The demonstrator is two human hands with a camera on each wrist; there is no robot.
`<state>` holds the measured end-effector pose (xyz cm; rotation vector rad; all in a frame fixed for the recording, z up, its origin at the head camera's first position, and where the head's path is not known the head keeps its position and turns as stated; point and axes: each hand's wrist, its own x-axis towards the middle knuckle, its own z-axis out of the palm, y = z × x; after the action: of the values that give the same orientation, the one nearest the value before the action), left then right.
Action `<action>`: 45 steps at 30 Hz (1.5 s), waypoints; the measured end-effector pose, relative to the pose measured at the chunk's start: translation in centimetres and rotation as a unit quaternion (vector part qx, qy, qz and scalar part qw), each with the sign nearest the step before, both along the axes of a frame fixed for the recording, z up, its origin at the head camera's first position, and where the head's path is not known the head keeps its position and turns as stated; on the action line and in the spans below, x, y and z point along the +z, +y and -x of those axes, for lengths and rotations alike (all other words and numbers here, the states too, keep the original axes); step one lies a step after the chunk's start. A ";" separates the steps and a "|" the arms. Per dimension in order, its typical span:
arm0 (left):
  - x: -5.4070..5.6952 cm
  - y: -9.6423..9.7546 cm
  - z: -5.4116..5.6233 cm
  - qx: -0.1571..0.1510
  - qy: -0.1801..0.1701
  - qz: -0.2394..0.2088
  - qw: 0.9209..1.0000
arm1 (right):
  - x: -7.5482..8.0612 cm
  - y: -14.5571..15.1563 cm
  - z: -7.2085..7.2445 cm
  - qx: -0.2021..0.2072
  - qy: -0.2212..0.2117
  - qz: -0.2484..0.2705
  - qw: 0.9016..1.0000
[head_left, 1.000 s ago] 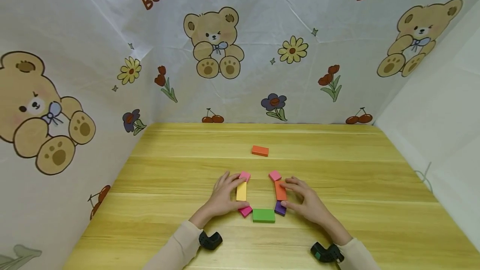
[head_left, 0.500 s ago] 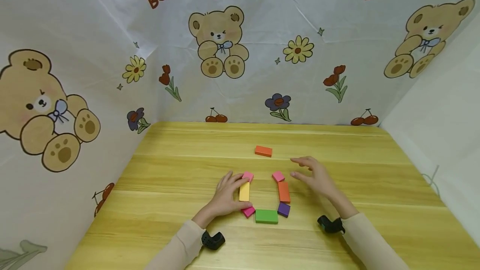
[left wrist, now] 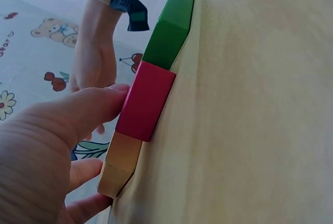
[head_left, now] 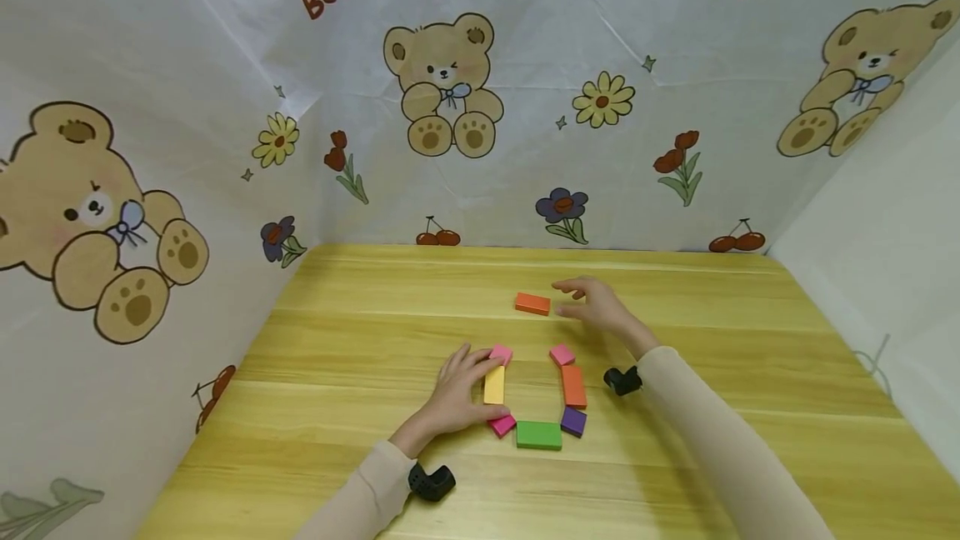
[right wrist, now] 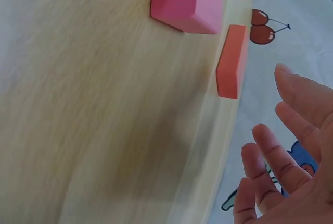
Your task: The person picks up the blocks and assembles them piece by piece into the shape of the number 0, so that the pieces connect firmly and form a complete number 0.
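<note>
My left hand (head_left: pixel 453 397) rests along the left side of a block outline, its thumb touching the magenta block (head_left: pixel 503 427) and its fingertips at the pink block (head_left: pixel 501 352). Between them lies the yellow block (head_left: pixel 494 387). In the left wrist view the thumb tip meets the edge of the magenta block, which adjoins the green block (left wrist: pixel 169 28). My right hand (head_left: pixel 600 308), fingers spread and holding nothing, hovers just right of a lone orange block (head_left: pixel 532 304) at the back. The right wrist view shows that block apart from the fingertips.
The outline's right side has a pink block (head_left: pixel 562 355), an orange block (head_left: pixel 573 387) and a purple block (head_left: pixel 573 422); the green block closes its front. Behind the wooden table (head_left: pixel 375 290) hangs a bear-print cloth (head_left: pixel 337 48).
My right hand has left the right-hand orange and purple blocks and moved up and back to beside the lone orange block. My left hand has stayed on the left row.
</note>
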<state>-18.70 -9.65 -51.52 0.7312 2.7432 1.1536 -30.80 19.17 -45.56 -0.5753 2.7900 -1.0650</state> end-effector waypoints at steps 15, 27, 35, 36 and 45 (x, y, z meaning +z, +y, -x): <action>0.1 0.2 -0.1 0.007 -0.014 0.002 1.000 | -1.0 -2.1 2.1 0.008 -0.021 -0.041 0.999; 0.3 0.2 -0.1 0.007 -0.014 0.004 1.000 | -1.3 -2.9 2.2 -0.004 -0.008 -0.064 0.998; 0.3 0.2 -0.1 0.005 -0.011 0.001 1.000 | -1.6 -2.8 1.8 -0.006 0.003 -0.058 0.998; 0.3 0.2 -0.1 0.004 -0.010 0.000 1.000 | -1.6 -2.8 1.7 -0.006 0.001 -0.053 0.999; 0.4 0.2 -0.2 0.009 -0.020 0.004 1.000 | -1.6 -2.8 0.2 0.021 -0.006 -0.012 1.000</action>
<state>-18.52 -9.47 -51.15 0.6768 2.7264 1.1473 -31.04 16.41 -47.11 -0.6181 2.7633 -1.0233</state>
